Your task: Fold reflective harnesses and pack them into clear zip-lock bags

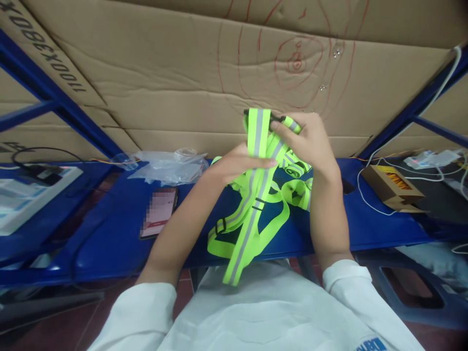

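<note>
A neon yellow reflective strap (258, 131) with a grey stripe is held up in front of me, its loops hanging past the bench's front edge. My left hand (239, 163) is closed around the hanging lengths, a finger or thumb lying across them. At the top, my right hand (305, 139) pinches the strap close to a black buckle (277, 117); its other fingers are partly hidden. Black sliders (221, 225) sit on the lower loops. Behind and below my hands, more rolled yellow strap (298, 192) lies on the blue bench (369, 219).
Clear plastic bags (171, 165) and a phone (159, 213) lie to the left. A small open cardboard box (393, 187) stands at the right beside white cables (360, 183). A cardboard wall (164, 63) rises behind the bench, between blue metal posts (69, 105).
</note>
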`<control>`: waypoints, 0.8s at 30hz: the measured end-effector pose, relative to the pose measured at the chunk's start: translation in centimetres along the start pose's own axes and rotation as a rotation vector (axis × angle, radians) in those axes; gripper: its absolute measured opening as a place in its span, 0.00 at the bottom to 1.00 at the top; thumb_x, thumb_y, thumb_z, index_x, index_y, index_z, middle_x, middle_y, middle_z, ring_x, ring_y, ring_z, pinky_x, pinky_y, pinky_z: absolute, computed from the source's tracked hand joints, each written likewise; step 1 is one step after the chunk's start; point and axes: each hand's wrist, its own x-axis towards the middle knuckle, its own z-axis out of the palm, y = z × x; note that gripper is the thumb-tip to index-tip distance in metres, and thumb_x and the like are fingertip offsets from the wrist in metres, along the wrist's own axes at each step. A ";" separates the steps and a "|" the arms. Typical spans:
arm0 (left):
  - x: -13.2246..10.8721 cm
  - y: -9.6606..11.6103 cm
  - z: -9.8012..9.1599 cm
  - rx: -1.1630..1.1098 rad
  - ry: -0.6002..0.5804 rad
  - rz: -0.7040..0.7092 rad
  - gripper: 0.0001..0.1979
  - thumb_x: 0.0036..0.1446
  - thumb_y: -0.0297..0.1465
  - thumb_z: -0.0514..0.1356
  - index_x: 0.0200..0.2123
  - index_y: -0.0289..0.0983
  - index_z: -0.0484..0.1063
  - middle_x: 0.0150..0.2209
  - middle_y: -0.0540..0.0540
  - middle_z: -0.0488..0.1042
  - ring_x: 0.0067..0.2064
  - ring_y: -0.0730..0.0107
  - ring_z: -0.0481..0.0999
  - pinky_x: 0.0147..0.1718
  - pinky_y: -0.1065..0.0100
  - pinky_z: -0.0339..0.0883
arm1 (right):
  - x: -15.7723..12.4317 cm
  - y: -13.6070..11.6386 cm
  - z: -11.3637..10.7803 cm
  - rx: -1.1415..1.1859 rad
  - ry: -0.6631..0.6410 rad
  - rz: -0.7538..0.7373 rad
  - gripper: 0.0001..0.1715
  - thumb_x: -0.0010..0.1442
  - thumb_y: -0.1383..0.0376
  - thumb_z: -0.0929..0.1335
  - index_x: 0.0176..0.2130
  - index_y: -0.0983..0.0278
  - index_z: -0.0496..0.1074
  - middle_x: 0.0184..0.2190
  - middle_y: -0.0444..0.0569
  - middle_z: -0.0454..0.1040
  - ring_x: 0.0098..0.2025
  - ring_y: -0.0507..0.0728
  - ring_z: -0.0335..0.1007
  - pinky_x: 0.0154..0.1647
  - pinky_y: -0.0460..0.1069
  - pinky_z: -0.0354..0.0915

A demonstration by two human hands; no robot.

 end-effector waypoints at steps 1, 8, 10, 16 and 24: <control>0.1 -0.2 0.2 -0.014 0.002 -0.019 0.27 0.45 0.35 0.82 0.48 0.36 0.81 0.48 0.42 0.83 0.44 0.60 0.84 0.45 0.63 0.81 | 0.1 0.1 0.1 0.016 0.019 0.022 0.16 0.66 0.53 0.75 0.33 0.62 0.79 0.33 0.48 0.78 0.48 0.61 0.77 0.54 0.54 0.73; -1.3 2.2 1.0 0.081 -0.192 -0.055 0.22 0.50 0.40 0.80 0.41 0.34 0.80 0.34 0.43 0.83 0.35 0.60 0.83 0.34 0.65 0.79 | 0.5 0.8 0.4 0.504 -0.070 0.253 0.18 0.64 0.49 0.75 0.45 0.60 0.80 0.40 0.47 0.81 0.44 0.57 0.78 0.44 0.51 0.74; -1.7 2.9 1.0 0.067 -0.173 -0.045 0.23 0.50 0.39 0.80 0.44 0.34 0.80 0.37 0.43 0.84 0.38 0.59 0.84 0.37 0.64 0.80 | 0.7 1.1 0.9 0.617 -0.109 0.305 0.20 0.62 0.49 0.76 0.45 0.60 0.79 0.40 0.46 0.81 0.42 0.55 0.77 0.42 0.49 0.74; -1.5 2.2 -1.0 0.167 -0.134 -0.033 0.22 0.49 0.35 0.80 0.46 0.34 0.80 0.40 0.40 0.85 0.41 0.55 0.86 0.39 0.63 0.81 | 1.2 2.8 2.0 0.576 -0.179 0.324 0.20 0.58 0.49 0.80 0.39 0.60 0.78 0.35 0.43 0.79 0.34 0.51 0.72 0.35 0.46 0.68; 0.1 0.1 -1.2 0.069 -0.070 -0.133 0.25 0.47 0.32 0.80 0.49 0.38 0.82 0.46 0.39 0.85 0.47 0.51 0.86 0.44 0.59 0.82 | -0.5 -0.3 -0.1 0.100 0.047 -0.024 0.16 0.68 0.49 0.73 0.42 0.58 0.80 0.46 0.51 0.80 0.52 0.61 0.75 0.58 0.55 0.72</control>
